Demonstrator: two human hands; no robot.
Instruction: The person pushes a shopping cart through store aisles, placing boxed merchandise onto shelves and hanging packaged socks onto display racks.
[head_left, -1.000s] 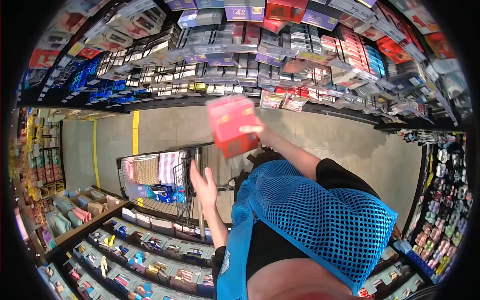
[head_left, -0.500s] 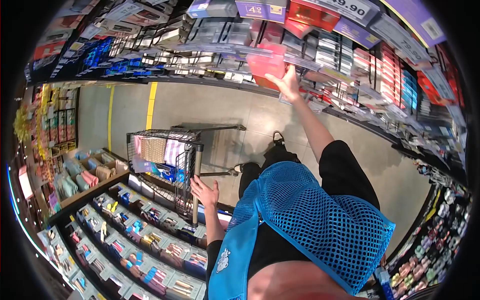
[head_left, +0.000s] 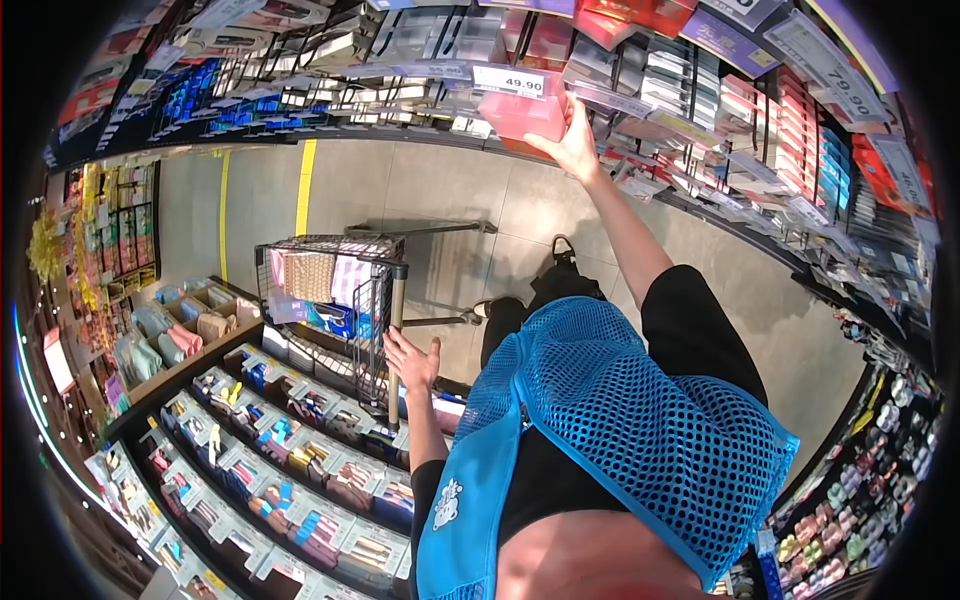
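My right hand (head_left: 570, 140) is closed round the right side of a translucent pink box (head_left: 522, 112) at the shelf front. A price tag (head_left: 510, 82) reading 49.90 overlaps the top of that box. Lower left, my left hand (head_left: 412, 362) rests against the upright-looking handle bar (head_left: 397, 345) of a wire shopping cart, its fingers apart and nothing held in them. Inside the cart (head_left: 375, 315) lie a woven tan item (head_left: 308, 276), a striped white and lilac cloth (head_left: 350, 281) and blue packages (head_left: 335, 319).
A long shelf (head_left: 350, 130) of hanging and boxed goods spans the top and right. Divided bins (head_left: 280, 460) of small goods fill the lower left. Wooden boxes (head_left: 190, 340) of rolled cloths stand beyond. Grey floor (head_left: 430, 180) with yellow lines runs between. Colourful small goods (head_left: 850, 500) hang lower right.
The view has shifted slightly. My right hand and the pink box sit a little further left, and the box is now partly behind the price tag. My left hand remains at the handle.
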